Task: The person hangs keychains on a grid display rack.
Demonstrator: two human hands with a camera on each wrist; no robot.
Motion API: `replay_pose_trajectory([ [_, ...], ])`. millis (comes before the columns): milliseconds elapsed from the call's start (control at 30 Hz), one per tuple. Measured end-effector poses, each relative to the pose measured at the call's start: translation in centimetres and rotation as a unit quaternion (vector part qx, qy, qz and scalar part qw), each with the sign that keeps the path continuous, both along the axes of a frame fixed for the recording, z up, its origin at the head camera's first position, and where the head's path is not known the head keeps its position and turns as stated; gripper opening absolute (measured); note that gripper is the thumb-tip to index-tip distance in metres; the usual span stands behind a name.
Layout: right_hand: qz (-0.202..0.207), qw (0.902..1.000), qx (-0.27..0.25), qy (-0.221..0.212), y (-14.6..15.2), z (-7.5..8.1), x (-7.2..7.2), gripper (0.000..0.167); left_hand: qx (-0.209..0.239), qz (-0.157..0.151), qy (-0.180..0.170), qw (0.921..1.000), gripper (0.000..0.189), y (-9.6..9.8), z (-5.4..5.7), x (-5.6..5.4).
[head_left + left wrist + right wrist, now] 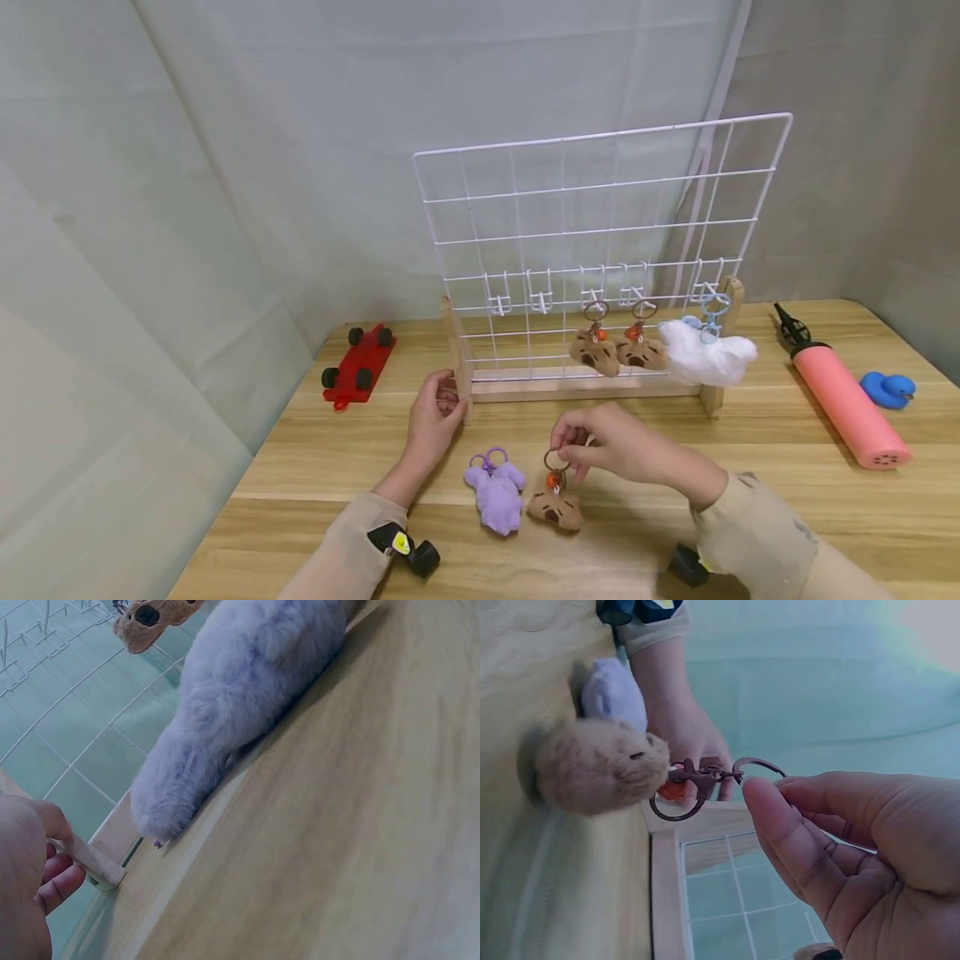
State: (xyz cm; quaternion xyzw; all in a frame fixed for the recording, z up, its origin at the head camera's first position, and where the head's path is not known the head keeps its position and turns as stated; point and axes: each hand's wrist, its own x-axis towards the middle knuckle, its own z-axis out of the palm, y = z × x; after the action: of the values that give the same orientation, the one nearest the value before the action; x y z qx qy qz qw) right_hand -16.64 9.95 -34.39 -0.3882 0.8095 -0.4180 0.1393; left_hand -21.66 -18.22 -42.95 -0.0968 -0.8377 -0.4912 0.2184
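My right hand (611,442) pinches the ring of a brown plush keychain (555,507) between thumb and forefinger. In the right wrist view its plush head (600,766) hangs below the metal ring and clasp (697,784), beside an orange bead. With curled fingers, my left hand (435,421) grips the left wooden foot (459,367) of a white wire grid rack (600,200). Between my hands lies a purple plush keychain (498,500) on the table. Two brown plush keychains (595,352) and a white plush keychain (708,350) hang from the rack's hooks.
Two hooks (540,302) on the left of the grid hold nothing. At the far left a red toy car (362,367) lies wheels up. On the right are a pink hand pump (851,404) and a blue rubber duck (888,389).
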Motion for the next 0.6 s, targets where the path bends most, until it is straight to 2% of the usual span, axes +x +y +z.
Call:
replay_pose_trajectory([
  [233, 0.0, 0.9996, 0.005, 0.026, 0.4, 1.4, -0.1, 0.006, 0.001, 0.001, 0.008, 1.0, 0.042, 0.0, 0.0, 0.0],
  [600, -0.019, 0.9951, 0.046, 0.085, 1.2, 3.4, -0.4, 0.006, 0.004, -0.005, -0.008, 0.9999, 0.043, -0.1, 0.1, 0.1],
])
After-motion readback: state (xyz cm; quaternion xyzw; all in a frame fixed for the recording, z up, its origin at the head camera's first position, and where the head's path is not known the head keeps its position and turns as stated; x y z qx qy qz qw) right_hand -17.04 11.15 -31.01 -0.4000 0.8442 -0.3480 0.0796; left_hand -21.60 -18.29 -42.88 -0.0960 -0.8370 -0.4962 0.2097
